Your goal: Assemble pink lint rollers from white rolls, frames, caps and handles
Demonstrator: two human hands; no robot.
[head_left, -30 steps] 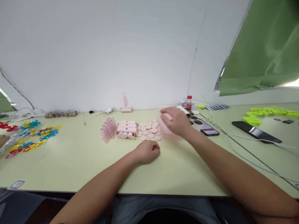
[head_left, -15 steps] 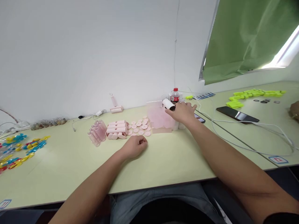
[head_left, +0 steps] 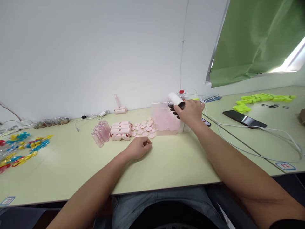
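My right hand (head_left: 192, 111) grips a white tube (head_left: 175, 99) with a dark open end, holding it tilted. Just below it stand several more white tubes (head_left: 173, 109) with dark round openings. To their left is a clear pink container (head_left: 164, 120) with pale pink contents that I cannot make out. Curled into a loose fist, my left hand (head_left: 140, 148) rests on the table with nothing visible in it. Pale pink discs (head_left: 144, 127) lie just beyond that hand, beside stacked pink cylinders (head_left: 120, 130) and clear pink tubes (head_left: 101, 133).
A red-capped bottle (head_left: 181, 92) stands behind my right hand. A white cable (head_left: 238, 152) loops across the right side, near a black phone (head_left: 244, 119) and neon-yellow strips (head_left: 264, 98). Colourful plastic pieces (head_left: 26, 148) lie at far left. One pink set (head_left: 120, 109) sits by the wall.
My right hand has lifted the white tube a little, uncovering the dark openings of the tubes beneath. My left hand stays in place. The view has shifted slightly.
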